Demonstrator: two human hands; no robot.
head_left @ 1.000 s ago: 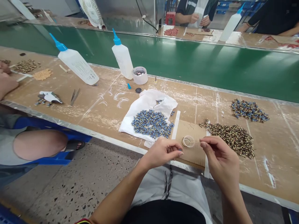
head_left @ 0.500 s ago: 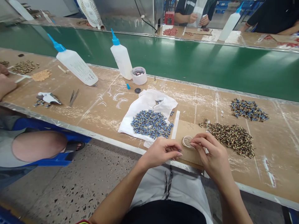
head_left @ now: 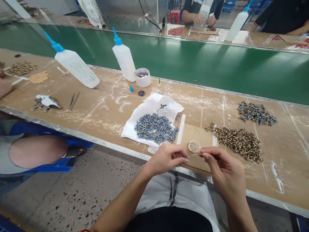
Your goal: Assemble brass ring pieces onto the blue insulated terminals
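My left hand point(head_left: 167, 157) is closed in a pinch on a tiny blue piece point(head_left: 185, 157), mostly hidden by the fingertips. My right hand point(head_left: 223, 164) pinches a thin wooden toothpick point(head_left: 197, 154), its tip pointing left toward that piece with a small gap between. Just behind the toothpick stands a small clear round cup point(head_left: 193, 146) on a cardboard piece point(head_left: 193, 132). Left of the cardboard, a heap of small blue-and-yellow pieces point(head_left: 154, 128) lies on white paper point(head_left: 129, 129). To the right spreads a heap of small brown-and-yellow pieces point(head_left: 241, 143).
A smaller mixed heap point(head_left: 257, 113) lies at the far right. Two white squeeze bottles point(head_left: 124, 61) with blue nozzles and a tape roll point(head_left: 143, 78) stand behind the paper. Tweezers point(head_left: 74, 101) lie at left. A green belt point(head_left: 193, 61) runs beyond; co-workers sit across and at left.
My right hand has drawn back from the cup, and the toothpick now shows level in its fingers, pointing left. My left hand keeps nearly the same place.
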